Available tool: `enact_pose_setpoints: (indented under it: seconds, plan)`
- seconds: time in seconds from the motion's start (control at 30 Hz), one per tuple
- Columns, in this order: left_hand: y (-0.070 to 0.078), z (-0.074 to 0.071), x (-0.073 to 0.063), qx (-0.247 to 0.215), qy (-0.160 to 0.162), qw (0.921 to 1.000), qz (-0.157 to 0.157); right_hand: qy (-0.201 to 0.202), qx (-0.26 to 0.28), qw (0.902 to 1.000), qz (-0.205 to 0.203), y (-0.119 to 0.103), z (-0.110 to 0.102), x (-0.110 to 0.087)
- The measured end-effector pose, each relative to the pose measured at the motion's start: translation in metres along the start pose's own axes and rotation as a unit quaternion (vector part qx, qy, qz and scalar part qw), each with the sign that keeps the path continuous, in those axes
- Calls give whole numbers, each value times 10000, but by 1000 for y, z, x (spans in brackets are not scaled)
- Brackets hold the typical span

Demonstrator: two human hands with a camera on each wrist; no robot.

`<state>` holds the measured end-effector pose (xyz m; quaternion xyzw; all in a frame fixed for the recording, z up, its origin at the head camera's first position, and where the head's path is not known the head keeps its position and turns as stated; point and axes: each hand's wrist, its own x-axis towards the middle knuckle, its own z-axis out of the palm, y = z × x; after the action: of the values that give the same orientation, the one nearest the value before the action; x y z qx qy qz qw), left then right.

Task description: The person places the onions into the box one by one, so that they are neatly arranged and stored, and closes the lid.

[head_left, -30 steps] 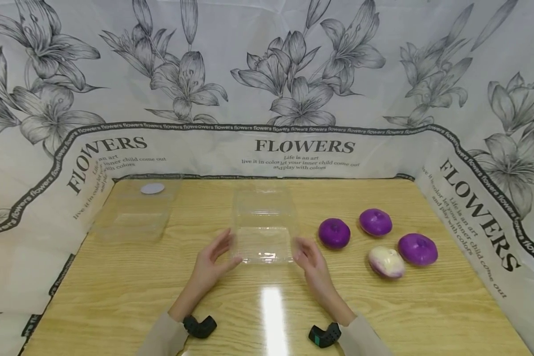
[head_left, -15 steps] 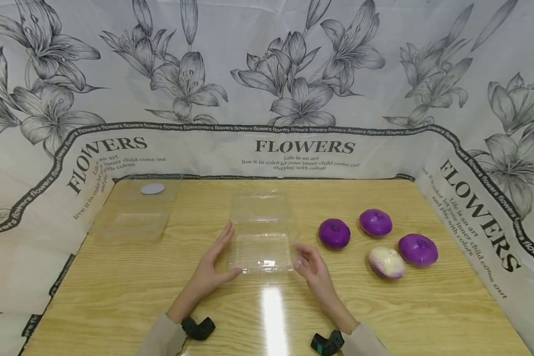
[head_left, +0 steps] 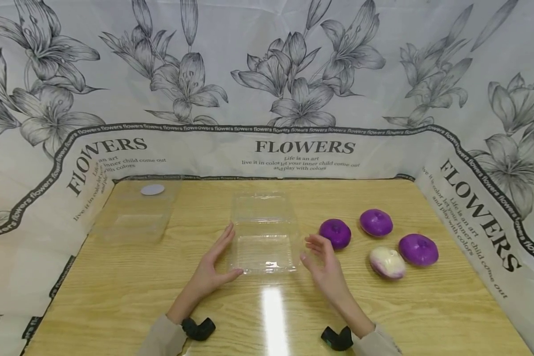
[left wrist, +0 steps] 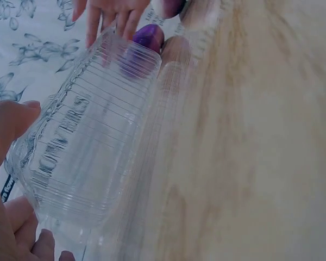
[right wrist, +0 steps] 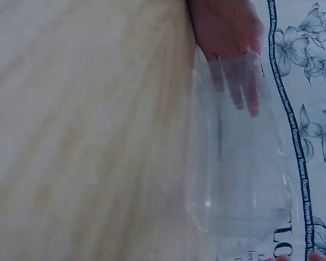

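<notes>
A clear plastic clamshell box (head_left: 264,252) stands with its lid raised at the middle of the table. My left hand (head_left: 208,271) touches the box's left side, its fingers fairly straight and the thumb at the near left corner. Just off the right side is my right hand (head_left: 328,273), fingers loosely bent and holding nothing. In the left wrist view, the ribbed wall of the box lies between the two hands. Close beyond my right fingers sits a round purple onion (head_left: 336,231).
Another purple onion (head_left: 376,222), a third purple onion (head_left: 419,249) and a pale onion with purple edges (head_left: 387,262) lie at the right. A second open clear box (head_left: 138,225) with a white oval sticker (head_left: 153,189) stands at the left. A flowered cloth (head_left: 304,158) encloses the wooden table.
The box has come slightly nearer to me and now sits on the table. My right hand has left its side and moved right; my left hand stays against it.
</notes>
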<state>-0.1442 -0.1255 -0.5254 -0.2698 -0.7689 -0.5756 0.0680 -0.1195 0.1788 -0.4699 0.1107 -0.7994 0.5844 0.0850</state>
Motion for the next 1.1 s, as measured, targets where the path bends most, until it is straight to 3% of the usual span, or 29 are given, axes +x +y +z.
enact_pose_setpoints:
  seconds: [0.1, 0.2, 0.33, 0.43, 0.7, 0.87, 1.1]
  plan:
    - [5, 0, 1, 21, -9, 10000, -70, 235, -95, 9991, -331, -8, -13, 13]
    - [18, -1, 2, 25, -36, 9999, -108, 618, 139, 9968, -478, -10, -30, 29]
    - [35, -4, 4, 39, -108, 9996, -254, 1255, 572, 9895, -423, -2, -49, 48]
    - [39, -5, 5, 57, -153, 9994, -320, 1523, 714, 9855, -223, 9, -58, 53]
    - [33, -6, 6, 191, -152, 9997, -41, 1277, 752, 9869, 635, 43, -62, 51]
    - [33, -5, 6, 186, -132, 9997, -22, 1254, 821, 9857, 769, 57, -62, 47]
    - [34, -5, 6, 153, -108, 9997, -154, 847, 887, 9874, 997, 67, -64, 43]
